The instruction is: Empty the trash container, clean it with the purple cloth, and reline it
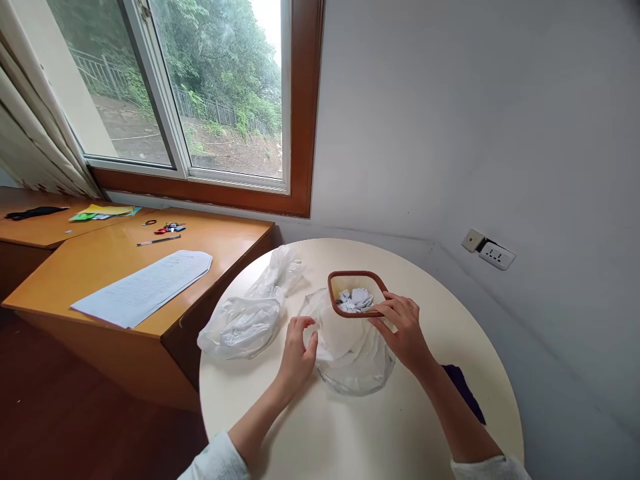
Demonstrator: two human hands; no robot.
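A small waste bin (332, 293) with a brown rim and cream inside stands over the round table, with torn white paper pieces (356, 301) in it. My right hand (404, 333) grips the near right corner of its rim, thumb below and fingers over the edge. A thin translucent plastic bag (356, 373) spreads around and under the bin; whether it is fitted on the bin, I cannot tell. Left of the bin, my left hand (299, 353) is open, fingers curved and thumb apart, beside the bag's edge with nothing in it.
Another crumpled plastic bag (245, 323) lies on the left of the round table (365, 440). A dark cloth (464, 393) lies by my right forearm. The wooden desk (230, 233) holds paper sheets (147, 287), a pen (159, 241) and keys (173, 227). A socket (497, 255) is on the wall.
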